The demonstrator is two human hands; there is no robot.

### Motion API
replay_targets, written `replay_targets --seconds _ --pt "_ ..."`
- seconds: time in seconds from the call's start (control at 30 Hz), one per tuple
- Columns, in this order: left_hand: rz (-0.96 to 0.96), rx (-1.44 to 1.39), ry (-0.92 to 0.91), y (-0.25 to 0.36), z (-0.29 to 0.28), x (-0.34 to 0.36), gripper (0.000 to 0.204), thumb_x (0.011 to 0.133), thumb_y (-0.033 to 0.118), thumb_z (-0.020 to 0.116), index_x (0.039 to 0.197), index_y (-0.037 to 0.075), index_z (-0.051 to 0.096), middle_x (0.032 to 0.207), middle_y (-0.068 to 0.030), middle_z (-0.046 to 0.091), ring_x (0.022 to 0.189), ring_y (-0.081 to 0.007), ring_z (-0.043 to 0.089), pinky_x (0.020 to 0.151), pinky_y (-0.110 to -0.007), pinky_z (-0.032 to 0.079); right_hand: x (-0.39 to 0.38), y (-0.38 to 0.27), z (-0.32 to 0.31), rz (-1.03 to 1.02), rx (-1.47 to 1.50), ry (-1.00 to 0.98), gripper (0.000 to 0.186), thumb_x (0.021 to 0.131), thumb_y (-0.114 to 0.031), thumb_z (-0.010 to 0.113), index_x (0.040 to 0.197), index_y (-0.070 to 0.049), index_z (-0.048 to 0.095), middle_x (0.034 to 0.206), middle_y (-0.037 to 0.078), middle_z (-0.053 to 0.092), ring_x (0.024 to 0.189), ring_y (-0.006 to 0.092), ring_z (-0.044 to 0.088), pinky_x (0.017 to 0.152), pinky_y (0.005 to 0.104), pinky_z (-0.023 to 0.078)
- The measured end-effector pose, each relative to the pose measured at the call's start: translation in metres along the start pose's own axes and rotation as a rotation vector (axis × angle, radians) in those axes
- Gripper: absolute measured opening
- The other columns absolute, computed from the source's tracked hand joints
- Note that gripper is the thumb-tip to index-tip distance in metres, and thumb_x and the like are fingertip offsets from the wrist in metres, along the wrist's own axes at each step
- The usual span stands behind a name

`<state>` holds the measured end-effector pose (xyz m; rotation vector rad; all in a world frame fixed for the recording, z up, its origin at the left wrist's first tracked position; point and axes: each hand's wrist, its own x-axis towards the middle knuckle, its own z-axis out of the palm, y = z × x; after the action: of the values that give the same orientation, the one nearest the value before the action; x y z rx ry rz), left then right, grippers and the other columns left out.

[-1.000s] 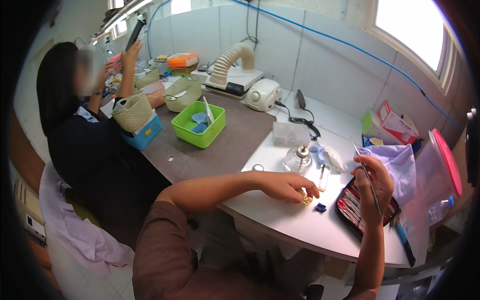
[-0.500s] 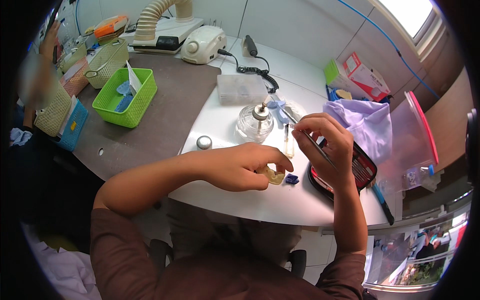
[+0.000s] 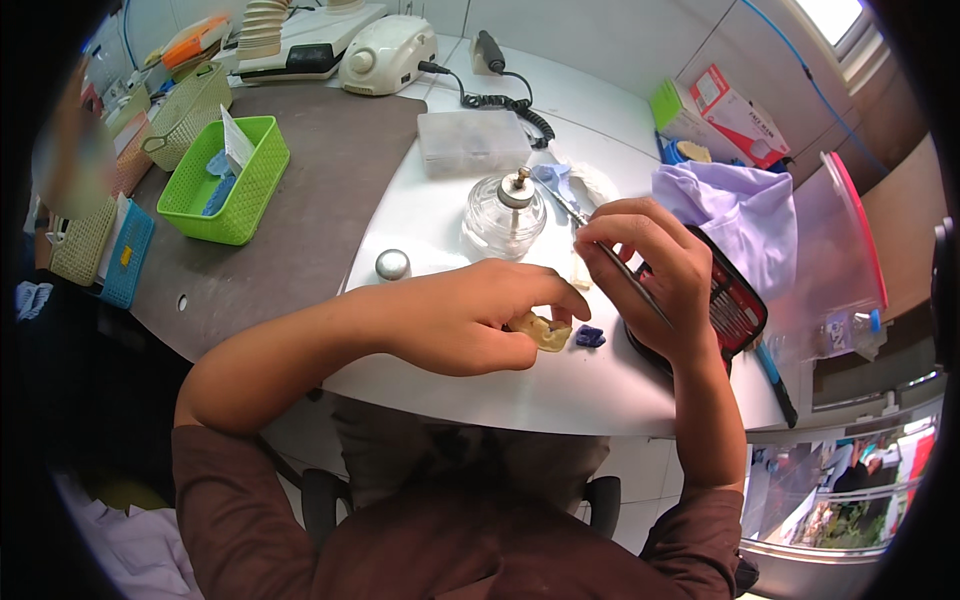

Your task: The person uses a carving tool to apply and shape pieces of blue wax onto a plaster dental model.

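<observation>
My left hand (image 3: 480, 315) rests on the white tabletop (image 3: 420, 395), fingers curled around a pale yellow dental model (image 3: 540, 334). A small dark blue chunk (image 3: 590, 337) lies just right of the model. My right hand (image 3: 660, 280) grips a slim metal instrument (image 3: 640, 295), angled up toward a light blue piece (image 3: 552, 178) behind the glass spirit lamp (image 3: 490, 225); whether its tip touches that piece I cannot tell. A round metal cap (image 3: 393, 264) sits left of the lamp. Under and beside my right hand lies an open black-and-red case of instruments (image 3: 735, 315).
A grey mat (image 3: 320, 200) holds a green basket (image 3: 225, 205); a co-worker (image 3: 60, 260) is at far left. Behind are a clear box (image 3: 470, 145) and white machine (image 3: 385, 55). A lilac cloth (image 3: 730, 205), pink-rimmed container (image 3: 855, 230) and blue-handled tool (image 3: 775, 385) are right.
The view has swung down and rightward onto the tabletop. My right hand has lowered the instrument from upright to slanting over the case; my left hand stays at the yellow model.
</observation>
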<state>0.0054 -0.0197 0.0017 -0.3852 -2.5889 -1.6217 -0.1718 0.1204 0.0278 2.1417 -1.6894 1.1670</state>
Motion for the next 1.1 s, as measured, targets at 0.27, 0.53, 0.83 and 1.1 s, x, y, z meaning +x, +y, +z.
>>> replay_targets --seconds 0.27,0.53,0.83,1.1 --pt "-0.056 0.013 -0.014 -0.002 -0.001 0.002 0.056 0.074 0.007 0.052 0.130 0.000 0.055 0.114 -0.0151 0.064 0.103 -0.0270 0.063 0.090 -0.036 0.050 -0.001 0.001 0.001 -0.029 -0.014 0.019 0.015 0.082 -0.001 0.073 0.096 -0.005 0.069 0.089 0.008 0.067 0.070 0.0230 0.066 0.061 0.0330 0.053" --pt "-0.183 0.047 -0.005 0.005 -0.001 0.004 0.059 0.069 0.006 0.052 0.128 0.001 0.057 0.111 -0.0131 0.064 0.094 -0.0232 0.063 0.081 -0.032 0.049 -0.043 -0.022 -0.020 -0.007 -0.065 0.172 0.023 0.076 0.004 0.076 0.095 -0.005 0.068 0.087 0.010 0.068 0.069 0.0217 0.066 0.058 0.0313 0.053" --pt "-0.228 0.115 0.029 0.001 0.008 0.008 0.057 0.069 0.007 0.053 0.125 0.000 0.059 0.114 -0.0155 0.061 0.105 -0.0258 0.061 0.092 -0.033 0.046 -0.141 -0.057 0.016 0.253 -0.140 0.379 0.032 0.067 0.010 0.077 0.075 -0.007 0.051 0.070 0.008 0.062 0.048 0.0173 0.053 0.043 0.0278 0.042" --pt "-0.205 0.089 0.061 -0.003 0.006 0.007 0.057 0.069 0.007 0.053 0.125 -0.002 0.059 0.114 -0.0166 0.062 0.106 -0.0267 0.060 0.095 -0.034 0.045 -0.140 -0.053 0.019 0.165 -0.221 0.231 0.036 0.069 0.008 0.076 0.073 -0.008 0.044 0.065 0.006 0.057 0.045 0.0160 0.048 0.041 0.0277 0.039"
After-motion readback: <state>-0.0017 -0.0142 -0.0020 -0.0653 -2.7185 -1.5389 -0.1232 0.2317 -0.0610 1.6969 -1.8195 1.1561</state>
